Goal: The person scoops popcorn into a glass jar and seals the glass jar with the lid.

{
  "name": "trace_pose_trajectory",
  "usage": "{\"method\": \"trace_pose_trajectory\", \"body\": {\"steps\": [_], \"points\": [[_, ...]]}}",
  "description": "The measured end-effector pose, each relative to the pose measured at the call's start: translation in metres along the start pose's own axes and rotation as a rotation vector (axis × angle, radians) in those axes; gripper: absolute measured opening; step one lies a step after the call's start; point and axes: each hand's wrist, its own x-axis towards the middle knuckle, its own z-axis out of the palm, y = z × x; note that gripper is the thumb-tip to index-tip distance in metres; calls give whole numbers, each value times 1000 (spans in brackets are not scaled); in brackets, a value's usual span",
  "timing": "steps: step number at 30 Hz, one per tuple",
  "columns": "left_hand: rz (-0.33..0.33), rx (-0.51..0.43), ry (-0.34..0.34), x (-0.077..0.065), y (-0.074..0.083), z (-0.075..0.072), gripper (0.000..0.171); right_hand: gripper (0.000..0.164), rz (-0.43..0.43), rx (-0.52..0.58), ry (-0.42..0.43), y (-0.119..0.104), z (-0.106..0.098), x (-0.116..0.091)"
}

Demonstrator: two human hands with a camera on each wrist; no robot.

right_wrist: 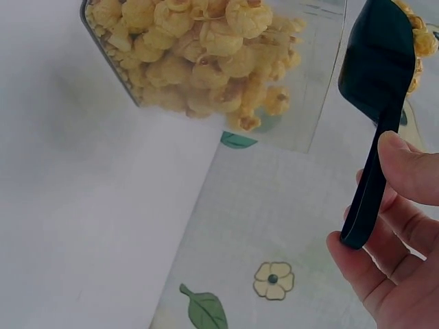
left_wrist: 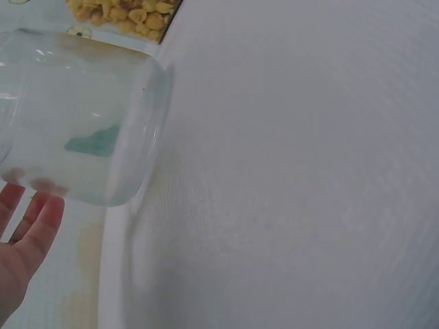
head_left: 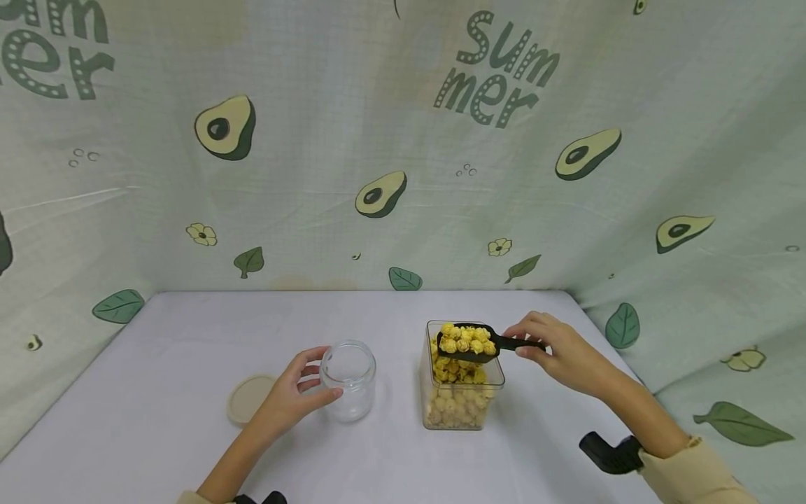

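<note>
In the head view my left hand (head_left: 294, 396) holds a clear, empty-looking jar (head_left: 356, 402) by its side, thumb in front and fingers behind. The left wrist view shows the jar (left_wrist: 82, 103) with fingertips against its wall. My right hand (head_left: 560, 353) grips the handle of a black scoop (head_left: 504, 342). Yellow popcorn (head_left: 464, 340) fills the scoop, which is above the top of a clear square container (head_left: 494, 383). More popcorn (right_wrist: 199, 58) lies inside that container. From the right wrist, the scoop's dark underside and the pinching thumb and fingers are visible.
A round beige lid (head_left: 247, 399) lies on the white table (head_left: 352, 469), left of the jar and partly behind my left forearm. Behind the table hangs a pale curtain (head_left: 302, 210) printed with avocados and leaves; it also covers the sides.
</note>
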Motion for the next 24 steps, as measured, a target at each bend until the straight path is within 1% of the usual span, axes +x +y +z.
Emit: {"method": "trace_pose_trajectory", "body": {"steps": [8,17,24], "points": [[3,18,15,-1,-1,1,67,25,-35,-1,23,-2,0,2],[-3,26,29,-1,-1,3,68,25,-20,19,2,-8,2,8],[0,28,23,-1,-3,2,68,25,-33,41,-20,-15,7,17]]}}
